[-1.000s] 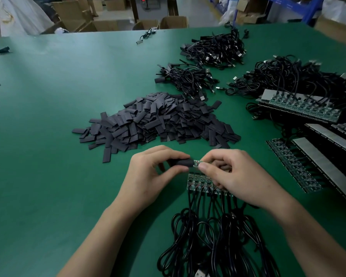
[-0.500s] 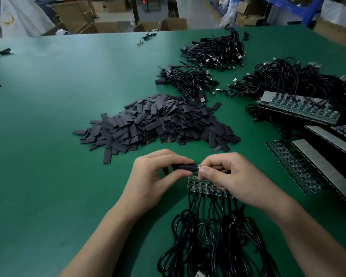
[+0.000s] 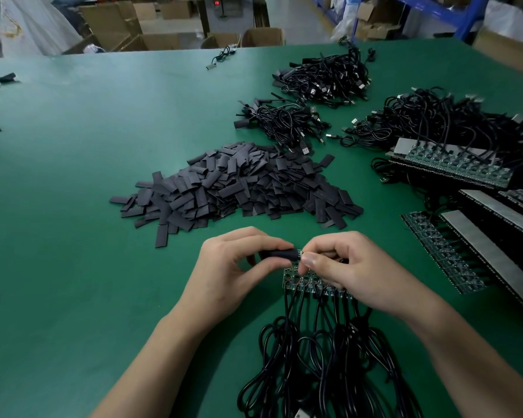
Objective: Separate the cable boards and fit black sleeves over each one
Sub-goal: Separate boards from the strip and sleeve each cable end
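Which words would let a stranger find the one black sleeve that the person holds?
Find the big pile of black sleeves on the green table. Just nearer the person, the left hand pinches one sleeve. It alone is held in fingers, not lying in the heap.

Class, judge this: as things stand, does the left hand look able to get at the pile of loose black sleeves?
Likely yes: bare table lies between the left hand and the pile, though it must first release the sleeve it pinches.
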The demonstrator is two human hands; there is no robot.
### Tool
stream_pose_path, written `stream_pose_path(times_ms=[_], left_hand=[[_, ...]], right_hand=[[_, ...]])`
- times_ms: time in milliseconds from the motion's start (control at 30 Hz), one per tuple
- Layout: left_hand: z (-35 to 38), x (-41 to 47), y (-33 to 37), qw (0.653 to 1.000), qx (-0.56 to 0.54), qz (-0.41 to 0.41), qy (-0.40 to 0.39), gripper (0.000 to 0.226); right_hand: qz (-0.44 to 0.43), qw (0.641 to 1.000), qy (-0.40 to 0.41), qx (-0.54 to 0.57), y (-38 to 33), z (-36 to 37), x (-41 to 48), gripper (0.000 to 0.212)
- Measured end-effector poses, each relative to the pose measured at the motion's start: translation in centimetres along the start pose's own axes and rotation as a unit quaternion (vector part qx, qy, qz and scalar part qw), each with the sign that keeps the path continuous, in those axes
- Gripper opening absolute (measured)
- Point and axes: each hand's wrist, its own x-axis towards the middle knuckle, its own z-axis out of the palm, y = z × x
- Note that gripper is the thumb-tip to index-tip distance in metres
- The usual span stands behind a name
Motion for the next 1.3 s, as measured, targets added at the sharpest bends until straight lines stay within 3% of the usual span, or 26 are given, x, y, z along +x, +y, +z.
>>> stream_pose_path(times_ms=[200, 533, 667, 867, 1167, 1300], left_hand=[[-0.2, 0.1, 0.4, 1.000, 0.009, 0.007, 0.010, 0.018], [0.1, 0.2, 0.3, 0.992, 0.094, 0.085, 0.009, 0.021], [0.2, 0.2, 0.5, 0.997, 0.054, 0.030, 0.039, 0.024], [0.4, 0.1, 0.4, 0.987, 0.010, -0.054, 0.153, 0.028], [1.1, -0.1, 0.8, 0.990, 0.003, -0.054, 0.128, 0.024], [1.4, 0.0, 1.0, 0.986, 0.033, -0.056, 0.151, 0.018]], right_hand=[[-0.007, 1.000, 0.001, -0.015, 0.0, -0.2, 0.0, 0.024], [0.000, 1.000, -0.003, -0.022, 0.4, 0.5, 0.2, 0.027], [-0.009, 1.000, 0.010, 0.028, 0.3, 0.6, 0.3, 0.031], [-0.004, 0.996, 0.030, 0.086, 0.3, 0.6, 0.5, 0.025], [0.024, 0.998, 0.041, 0.043, 0.7, 1.2, 0.7, 0.020], [0.023, 0.998, 0.035, 0.045, 0.6, 1.3, 0.6, 0.017]])
